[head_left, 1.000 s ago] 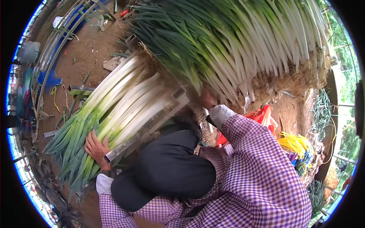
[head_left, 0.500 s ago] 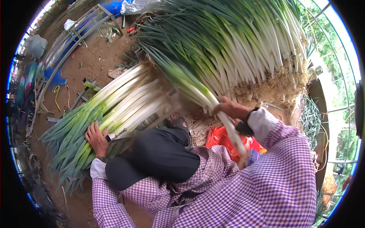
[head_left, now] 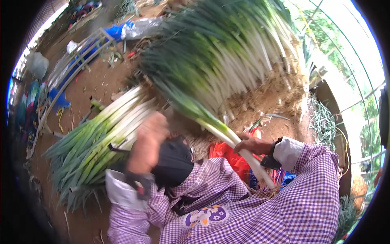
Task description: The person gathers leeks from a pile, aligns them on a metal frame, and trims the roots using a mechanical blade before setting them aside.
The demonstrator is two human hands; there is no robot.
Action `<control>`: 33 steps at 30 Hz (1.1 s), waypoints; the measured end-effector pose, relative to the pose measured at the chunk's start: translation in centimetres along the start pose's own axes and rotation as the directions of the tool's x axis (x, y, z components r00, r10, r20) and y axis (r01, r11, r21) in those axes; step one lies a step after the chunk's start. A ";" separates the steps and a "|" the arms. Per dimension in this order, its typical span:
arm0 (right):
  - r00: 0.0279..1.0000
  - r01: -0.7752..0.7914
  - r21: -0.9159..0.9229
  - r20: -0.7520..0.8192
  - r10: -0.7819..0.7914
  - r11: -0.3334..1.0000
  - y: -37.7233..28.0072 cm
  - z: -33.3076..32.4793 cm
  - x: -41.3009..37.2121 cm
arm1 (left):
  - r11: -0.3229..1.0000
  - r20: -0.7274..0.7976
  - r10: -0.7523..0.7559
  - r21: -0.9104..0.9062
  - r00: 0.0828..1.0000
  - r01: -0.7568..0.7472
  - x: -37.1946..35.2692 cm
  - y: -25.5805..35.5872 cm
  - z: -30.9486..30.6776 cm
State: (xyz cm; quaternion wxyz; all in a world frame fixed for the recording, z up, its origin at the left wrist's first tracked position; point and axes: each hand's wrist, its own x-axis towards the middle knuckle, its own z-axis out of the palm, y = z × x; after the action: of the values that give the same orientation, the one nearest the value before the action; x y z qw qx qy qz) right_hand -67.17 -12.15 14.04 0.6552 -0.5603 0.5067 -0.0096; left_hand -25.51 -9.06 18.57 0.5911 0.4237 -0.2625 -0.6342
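My right hand (head_left: 255, 145) is closed round the white shank of a long green onion (head_left: 217, 130), perhaps more than one stalk. Its green leaves reach up and left; its rooted end points down toward my checked apron. My left hand (head_left: 148, 140) is smeared by motion in front of my dark-clad knee, so its fingers cannot be made out. Just left of it lies a bundle of green onions (head_left: 118, 116) on a low metal frame, white ends up and right, leaves hanging down and left. A short metal rod (head_left: 118, 148) juts out beside the bundle.
A large heap of green onions (head_left: 227, 61) with muddy roots lies on the soil ahead. Red plastic (head_left: 227, 154) is beside my lap. A curved metal frame (head_left: 77, 65) and blue sheeting stand at upper left. Loose leaves (head_left: 323, 122) lie at right by the netting.
My left hand has lifted off the bundle's leaves and moved right and up. My right hand still grips the green onion, slightly lower in view. The whole view has shifted.
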 end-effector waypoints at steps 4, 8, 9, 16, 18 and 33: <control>0.995 0.037 0.039 -0.090 -0.033 0.999 -3.0 1.5 -4.9 | 0.774 0.070 -0.566 -0.295 0.821 0.559 -0.8 -14.5 7.3; 0.999 -0.039 0.053 -0.027 0.040 0.998 -3.4 2.2 -10.7 | 0.644 0.244 -0.471 -0.561 0.848 0.520 -0.8 -19.0 12.2; 0.998 0.012 0.022 -0.056 -0.011 1.000 -2.6 2.6 -11.7 | 0.636 0.331 -0.343 -0.607 0.879 0.477 -0.4 -18.9 13.0; 0.978 0.194 -0.044 -0.066 -0.197 0.980 -1.1 4.7 -16.9 | 0.455 0.546 0.026 -0.752 0.838 0.476 1.2 -19.9 13.5; 0.962 0.260 -0.048 -0.076 -0.263 0.964 -0.5 4.8 -17.1 | 0.503 0.609 0.142 -0.723 0.780 0.473 1.7 -19.0 13.7; 0.471 0.815 -0.160 -0.375 -0.799 0.556 -4.8 5.0 3.1 | 0.919 0.320 0.382 -0.032 0.867 -0.393 2.9 -2.7 16.5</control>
State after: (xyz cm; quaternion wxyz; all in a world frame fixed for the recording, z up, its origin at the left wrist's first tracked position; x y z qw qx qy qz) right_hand -59.62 -12.13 14.90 0.4635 -0.7035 0.3064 -0.4431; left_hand -40.74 -14.18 23.99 0.6484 0.2638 -0.4451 -0.5585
